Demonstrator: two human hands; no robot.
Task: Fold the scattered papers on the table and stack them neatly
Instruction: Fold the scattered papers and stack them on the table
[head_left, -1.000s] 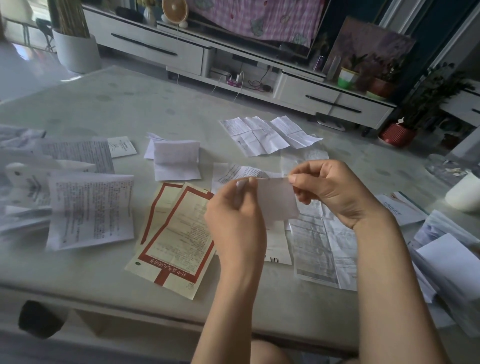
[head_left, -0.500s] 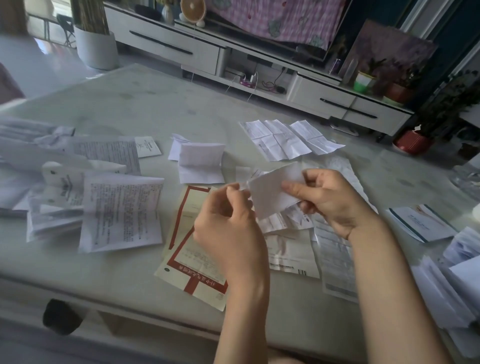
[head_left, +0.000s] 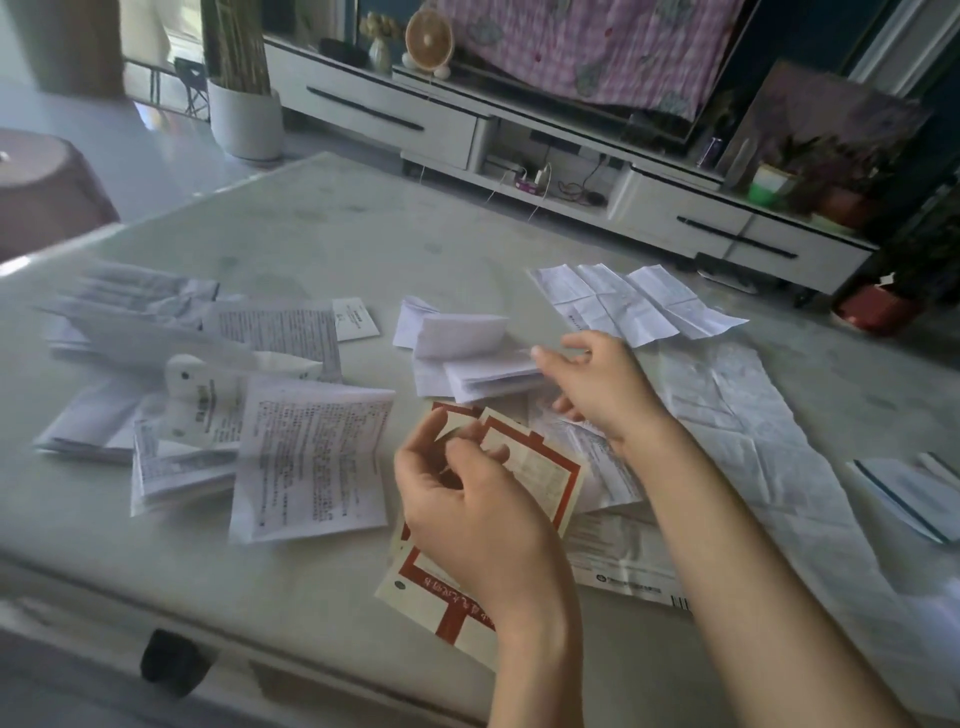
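Pale marble tabletop (head_left: 322, 228) — most folding remains, I judge: my right hand (head_left: 597, 384) pinches a folded white paper (head_left: 493, 376) at the small white stack (head_left: 457, 332); left hand (head_left: 467, 504) loosely curled, empty.

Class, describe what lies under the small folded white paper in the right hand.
Partly under the small folded white paper, another folded white sheet shows; anything below is covered.
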